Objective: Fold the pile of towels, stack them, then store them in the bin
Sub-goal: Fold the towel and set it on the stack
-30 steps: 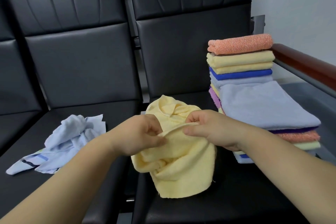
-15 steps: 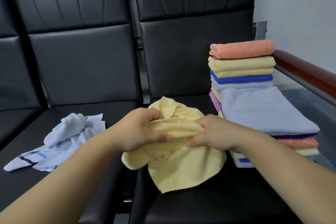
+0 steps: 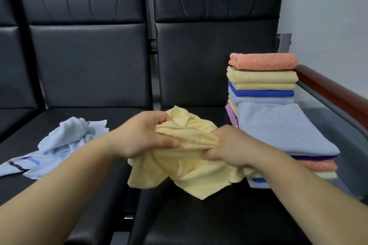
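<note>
Both hands, left hand [image 3: 143, 135] and right hand [image 3: 233, 148], grip the crumpled pale yellow terry towel [image 3: 185, 165] between them over the black leather seat [image 3: 199, 223]; stack of folded towels [image 3: 264, 77] just right of them.

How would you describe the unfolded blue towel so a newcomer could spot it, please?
Find the black chairs. Left of the yellow towel lies the light blue towel. It is crumpled and unheld; other blue towels sit folded in stacks.
</note>
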{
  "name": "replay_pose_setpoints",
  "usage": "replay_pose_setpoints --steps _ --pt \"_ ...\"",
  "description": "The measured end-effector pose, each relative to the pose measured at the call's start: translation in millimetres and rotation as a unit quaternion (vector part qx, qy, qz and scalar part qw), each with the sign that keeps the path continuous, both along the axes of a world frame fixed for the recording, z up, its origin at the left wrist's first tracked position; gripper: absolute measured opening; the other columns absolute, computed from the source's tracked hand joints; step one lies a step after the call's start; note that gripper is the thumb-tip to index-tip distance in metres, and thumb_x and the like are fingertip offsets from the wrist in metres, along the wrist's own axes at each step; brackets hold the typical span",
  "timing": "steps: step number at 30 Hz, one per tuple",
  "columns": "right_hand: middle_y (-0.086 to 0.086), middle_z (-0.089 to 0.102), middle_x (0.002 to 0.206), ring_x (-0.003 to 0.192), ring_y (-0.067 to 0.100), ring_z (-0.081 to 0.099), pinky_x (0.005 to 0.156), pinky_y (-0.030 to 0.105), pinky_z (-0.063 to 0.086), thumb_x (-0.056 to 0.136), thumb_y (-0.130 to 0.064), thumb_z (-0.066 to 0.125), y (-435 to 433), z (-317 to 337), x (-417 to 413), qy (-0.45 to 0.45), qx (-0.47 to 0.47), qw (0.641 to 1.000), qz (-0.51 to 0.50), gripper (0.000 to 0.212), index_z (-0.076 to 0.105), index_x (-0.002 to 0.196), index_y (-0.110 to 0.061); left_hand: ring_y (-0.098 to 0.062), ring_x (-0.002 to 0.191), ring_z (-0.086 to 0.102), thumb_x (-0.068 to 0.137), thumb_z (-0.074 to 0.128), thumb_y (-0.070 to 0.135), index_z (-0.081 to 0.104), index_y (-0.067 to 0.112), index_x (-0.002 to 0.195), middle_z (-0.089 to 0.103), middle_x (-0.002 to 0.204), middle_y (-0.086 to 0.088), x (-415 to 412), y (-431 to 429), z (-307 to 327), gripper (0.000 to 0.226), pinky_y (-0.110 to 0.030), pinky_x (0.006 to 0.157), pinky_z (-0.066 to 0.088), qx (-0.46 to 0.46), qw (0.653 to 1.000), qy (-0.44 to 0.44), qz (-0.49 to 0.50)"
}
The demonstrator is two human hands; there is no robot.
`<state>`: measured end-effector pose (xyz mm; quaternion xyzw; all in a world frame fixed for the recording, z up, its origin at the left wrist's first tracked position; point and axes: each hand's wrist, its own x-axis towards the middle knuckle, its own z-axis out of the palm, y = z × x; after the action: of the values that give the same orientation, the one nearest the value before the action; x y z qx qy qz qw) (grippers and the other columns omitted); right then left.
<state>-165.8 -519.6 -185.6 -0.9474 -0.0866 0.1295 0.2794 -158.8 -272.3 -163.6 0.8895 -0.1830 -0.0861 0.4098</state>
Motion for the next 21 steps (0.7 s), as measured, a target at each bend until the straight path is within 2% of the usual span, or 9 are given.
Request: replay_pose_setpoints --steps 3,5,8,11,13,15,18,19,21 --pt "-0.002 0.075 0.098 0.094 0.017 0.070 0.081 0.035 0.056 0.089 -0.034 0.078 -6 4 -1 0.027 0.146 0.988 -0.034 0.019 0.075 0.098 -0.018 -0.004 0.062 0.050 0.078 0.087 0.032 0.062 0.009 0.075 0.055 0.066 0.000 4 1 -6 0.033 -0.025 0.061 0.043 0.129 0.991 -0.023 -0.018" --pt "0.001 0.078 0.100 0.097 0.020 0.074 0.089 0.041 0.061 0.090 -0.023 0.078 -8 6 -3 0.044 0.255 0.965 -0.054 0.013 0.075 0.103 -0.018 -0.003 0.063 0.051 0.086 0.081 0.030 0.060 0.006 0.077 0.055 0.066 0.007 6 4 -9 0.032 -0.020 0.062 0.042 0.086 0.996 -0.018 -0.004" --pt "0.000 0.079 0.105 0.101 0.019 0.076 0.095 0.046 0.060 0.085 -0.018 0.084 -6 6 -5 0.073 0.319 0.944 -0.034 0.029 0.073 0.111 -0.020 -0.002 0.066 0.055 0.094 0.072 0.030 0.060 0.014 0.083 0.061 0.070 0.014 5 3 -13 0.023 -0.018 0.058 0.042 -0.079 0.996 0.015 0.039" --pt "-0.010 0.075 0.108 0.103 0.011 0.071 0.093 0.038 0.060 0.074 -0.032 0.092 -1 6 -4 0.049 0.169 0.984 0.013 0.048 0.067 0.114 -0.031 -0.016 0.076 0.059 0.085 0.063 0.029 0.059 0.014 0.090 0.064 0.082 -0.001 4 -4 -12 0.016 -0.030 0.061 0.046 -0.252 0.962 0.065 0.083" --pt "-0.011 0.070 0.103 0.097 0.012 0.068 0.086 0.036 0.059 0.075 -0.039 0.088 3 6 -4 -0.005 0.018 0.999 0.034 0.040 0.065 0.107 -0.032 -0.018 0.079 0.062 0.084 0.066 0.024 0.060 0.011 0.096 0.066 0.086 -0.004 2 -8 -8 0.019 -0.032 0.064 0.051 -0.290 0.951 0.086 0.059" --pt "-0.006 0.067 0.085 0.080 0.016 0.064 0.073 0.035 0.054 0.083 -0.036 0.081 4 8 -2 -0.050 -0.017 0.998 0.020 0.020 0.066 0.086 -0.023 -0.013 0.078 0.067 0.084 0.080 0.023 0.064 0.011 0.097 0.070 0.085 0.001 -1 -8 -3 0.024 -0.028 0.065 0.053 -0.210 0.975 0.072 0.004" --pt "0.000 0.060 0.069 0.067 0.018 0.055 0.062 0.033 0.043 0.084 -0.033 0.079 -5 11 0 -0.053 0.097 0.993 -0.041 0.030 0.064 0.078 -0.008 -0.006 0.064 0.057 0.077 0.088 0.033 0.064 0.011 0.080 0.061 0.068 0.006 2 -3 -7 0.033 -0.026 0.062 0.046 0.107 0.994 -0.020 -0.018" --pt "0.002 0.065 0.073 0.069 0.020 0.061 0.064 0.035 0.048 0.084 -0.031 0.080 -8 13 0 -0.044 0.151 0.986 -0.058 0.028 0.068 0.084 -0.006 -0.006 0.062 0.054 0.077 0.087 0.034 0.062 0.010 0.076 0.058 0.065 0.005 4 0 -11 0.035 -0.028 0.063 0.045 0.140 0.990 -0.025 -0.007" --pt "0.006 0.075 0.085 0.084 0.025 0.073 0.075 0.042 0.059 0.084 -0.026 0.081 -12 14 -1 -0.029 0.230 0.971 -0.066 0.021 0.074 0.093 -0.009 -0.005 0.068 0.059 0.083 0.084 0.031 0.066 0.011 0.080 0.064 0.071 0.002 7 6 -14 0.027 -0.029 0.069 0.048 0.061 0.998 -0.009 0.002"
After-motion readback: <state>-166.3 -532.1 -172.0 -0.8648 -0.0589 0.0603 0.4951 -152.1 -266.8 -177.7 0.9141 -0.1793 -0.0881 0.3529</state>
